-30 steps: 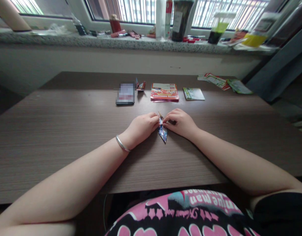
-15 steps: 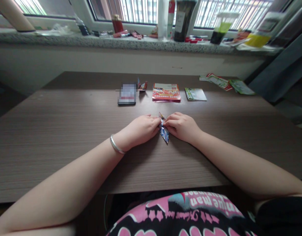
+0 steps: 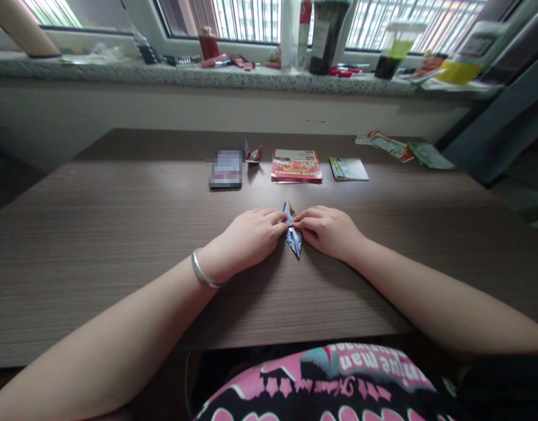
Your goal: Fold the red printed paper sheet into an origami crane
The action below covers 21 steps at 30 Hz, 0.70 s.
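Observation:
Between my two hands, on the wooden table (image 3: 133,234), is a narrow piece of folded paper (image 3: 294,241), blue and white with a pointed near end. My left hand (image 3: 258,232) wears a bangle at the wrist and is closed, its fingertips pinching the paper's left side. From the other side my right hand (image 3: 328,231) pinches the paper's right edge with thumb and fingers. The fingers cover the middle of the paper; its far tip shows a little beyond them.
Farther back lie a phone (image 3: 226,168), a small folded paper figure (image 3: 254,154), a stack of red printed sheets (image 3: 296,166) and green-white sheets (image 3: 348,168). More leaflets (image 3: 392,146) lie at the far right. Bottles and cups line the stone windowsill (image 3: 172,73).
At the far end of the folded paper, more of a blue point now shows beside the left fingertips. My left hand has shifted slightly nearer to me; both hands still pinch the paper.

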{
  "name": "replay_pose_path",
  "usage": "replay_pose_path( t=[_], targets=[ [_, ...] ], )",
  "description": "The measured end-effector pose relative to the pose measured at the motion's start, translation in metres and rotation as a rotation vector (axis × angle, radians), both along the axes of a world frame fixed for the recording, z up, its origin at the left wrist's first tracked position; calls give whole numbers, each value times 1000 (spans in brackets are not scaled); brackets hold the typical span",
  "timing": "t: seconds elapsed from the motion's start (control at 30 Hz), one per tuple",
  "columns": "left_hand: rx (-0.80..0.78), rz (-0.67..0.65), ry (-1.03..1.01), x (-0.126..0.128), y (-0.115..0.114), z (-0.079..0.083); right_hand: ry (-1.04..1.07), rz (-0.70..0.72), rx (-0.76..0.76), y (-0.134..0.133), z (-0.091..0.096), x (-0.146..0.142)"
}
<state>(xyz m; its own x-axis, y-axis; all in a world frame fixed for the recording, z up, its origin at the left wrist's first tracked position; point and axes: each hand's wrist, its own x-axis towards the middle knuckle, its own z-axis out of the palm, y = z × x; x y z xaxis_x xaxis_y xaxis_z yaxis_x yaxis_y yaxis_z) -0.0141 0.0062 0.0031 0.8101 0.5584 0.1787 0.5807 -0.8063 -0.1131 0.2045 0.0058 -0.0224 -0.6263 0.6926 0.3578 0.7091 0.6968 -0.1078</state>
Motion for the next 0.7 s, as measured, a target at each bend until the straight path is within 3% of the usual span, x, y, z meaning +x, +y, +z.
replay_pose_path(
  t=[0.47, 0.7],
  targets=[
    [-19, 85, -30, 2, -8, -3, 49, 12, -40, 5, 0, 3],
    [-56, 86, -196, 3, 1, -9, 195, 43, -154, 11, -1, 3]
  ],
)
